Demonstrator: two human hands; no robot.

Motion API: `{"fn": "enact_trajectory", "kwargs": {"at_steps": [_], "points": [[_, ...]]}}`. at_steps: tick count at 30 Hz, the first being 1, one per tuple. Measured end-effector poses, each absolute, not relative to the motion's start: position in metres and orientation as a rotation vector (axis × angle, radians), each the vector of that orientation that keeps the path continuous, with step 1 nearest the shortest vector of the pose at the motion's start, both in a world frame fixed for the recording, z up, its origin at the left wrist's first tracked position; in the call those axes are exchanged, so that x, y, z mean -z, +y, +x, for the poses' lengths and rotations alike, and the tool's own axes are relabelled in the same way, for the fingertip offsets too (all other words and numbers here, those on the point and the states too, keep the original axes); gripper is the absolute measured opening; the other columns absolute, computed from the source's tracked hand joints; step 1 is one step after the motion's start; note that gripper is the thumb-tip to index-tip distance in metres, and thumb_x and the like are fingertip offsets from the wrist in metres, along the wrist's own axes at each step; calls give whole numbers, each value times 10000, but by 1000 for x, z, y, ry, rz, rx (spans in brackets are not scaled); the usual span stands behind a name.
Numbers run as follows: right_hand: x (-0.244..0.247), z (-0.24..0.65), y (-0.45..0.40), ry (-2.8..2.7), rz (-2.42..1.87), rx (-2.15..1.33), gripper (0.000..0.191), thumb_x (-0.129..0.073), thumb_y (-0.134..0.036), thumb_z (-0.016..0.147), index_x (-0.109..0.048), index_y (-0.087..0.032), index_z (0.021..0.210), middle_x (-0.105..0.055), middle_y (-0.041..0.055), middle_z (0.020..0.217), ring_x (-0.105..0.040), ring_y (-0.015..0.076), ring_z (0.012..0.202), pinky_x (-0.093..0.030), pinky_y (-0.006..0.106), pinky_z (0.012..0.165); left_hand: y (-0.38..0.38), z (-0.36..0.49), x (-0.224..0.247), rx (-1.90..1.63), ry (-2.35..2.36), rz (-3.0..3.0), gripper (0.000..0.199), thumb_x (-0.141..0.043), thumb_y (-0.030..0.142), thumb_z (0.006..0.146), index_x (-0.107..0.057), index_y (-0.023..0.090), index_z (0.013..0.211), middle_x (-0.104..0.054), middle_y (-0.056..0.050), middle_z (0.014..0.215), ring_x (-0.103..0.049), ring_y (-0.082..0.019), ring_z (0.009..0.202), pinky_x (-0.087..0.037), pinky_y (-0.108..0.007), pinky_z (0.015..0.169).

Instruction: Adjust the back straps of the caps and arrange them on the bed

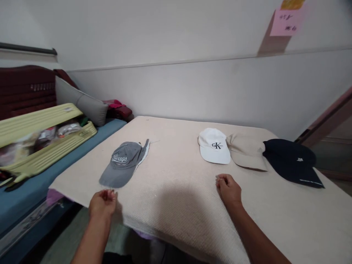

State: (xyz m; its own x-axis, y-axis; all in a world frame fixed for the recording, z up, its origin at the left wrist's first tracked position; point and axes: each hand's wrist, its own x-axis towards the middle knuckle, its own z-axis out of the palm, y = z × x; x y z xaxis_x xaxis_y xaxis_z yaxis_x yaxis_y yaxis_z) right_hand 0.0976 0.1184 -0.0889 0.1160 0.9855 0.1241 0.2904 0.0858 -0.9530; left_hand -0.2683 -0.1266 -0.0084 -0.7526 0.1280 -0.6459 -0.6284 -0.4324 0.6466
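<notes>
My L hand [99, 205], fingers curled in tog., nothing visible in it, was nr the brim of the grey cap [123, 161], on the L part of the table [173, 146]. My R hand [231, 190], also curled in w/ nothing visible, was nr the white cap [211, 137]; beige cap [244, 148] & navy cap [288, 157] lay further R. IMO any good grip needed fingers opened 1st, then a light brim pinch, sparing the soft crown.
</notes>
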Motion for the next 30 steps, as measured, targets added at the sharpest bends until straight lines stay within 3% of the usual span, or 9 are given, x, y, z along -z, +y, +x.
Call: {"fn": "enact_trajectory", "kwargs": {"at_steps": [7, 11, 15, 18, 22, 26, 30], "points": [[91, 102, 123, -1556, -1444, -797, 214, -507, -344, 735, -606, -177, 826, -598, 6, 563, -551, 170, 530, -425, 287, 570, -129, -285, 17, -2202, 1376, -634, 255, -447, 50, 853, -502, 155, 628, -531, 23, 627, -545, -92, 573, -477, -214, 535], [93, 102, 125, -1566, -1455, -772, 235, -496, -353, 734, -612, -173, 832, -610, 9, 576, -551, 171, 533, -423, 285, 576, -122, -288, 21, -2214, 1405, -618, 91, -532, 182, 880, -573, 129, 819, -556, 28, 714, -520, -80, 552, -462, -215, 496], [93, 102, 126, -1575, -1462, -755, 244, -496, -357, 733, -616, -171, 834, -614, 11, 577, -560, 180, 552, -423, 289, 585, -115, -291, 26, -2237, 1444, -618, 139, -558, 246, 875, -586, 132, 950, -592, 0, 811, -531, -80, 569, -459, -209, 476], [92, 102, 125, -1588, -1461, -747, 215, -498, -336, 733, -611, -178, 826, -607, 4, 571, -562, 180, 557, -422, 290, 593, -110, -290, 26, -2253, 1437, -544, 55, -556, 160, 861, -572, 132, 817, -535, 42, 671, -488, -58, 498, -424, -167, 431], [91, 100, 124, -1583, -1452, -756, 200, -485, -334, 745, -597, -182, 813, -592, -6, 549, -548, 172, 515, -414, 280, 556, -100, -280, 21, -2197, 1370, -350, 156, -554, 69, 800, -537, 147, 666, -497, 47, 529, -477, -71, 437, -427, -154, 401], [92, 99, 124, -1554, -1453, -746, 205, -483, -335, 736, -599, -179, 802, -595, -1, 548, -540, 170, 505, -411, 283, 555, -83, -260, 13, -2200, 1310, -163, 129, -562, 39, 735, -563, 139, 653, -548, 24, 522, -518, -84, 449, -469, -155, 420], [93, 98, 125, -1519, -1447, -754, 219, -472, -333, 717, -608, -179, 794, -600, 7, 552, -535, 174, 523, -402, 281, 550, -64, -231, 2, -2262, 1202, -1, 101, -607, 45, 663, -593, 144, 677, -626, 11, 649, -587, -100, 573, -534, -183, 521]]}}
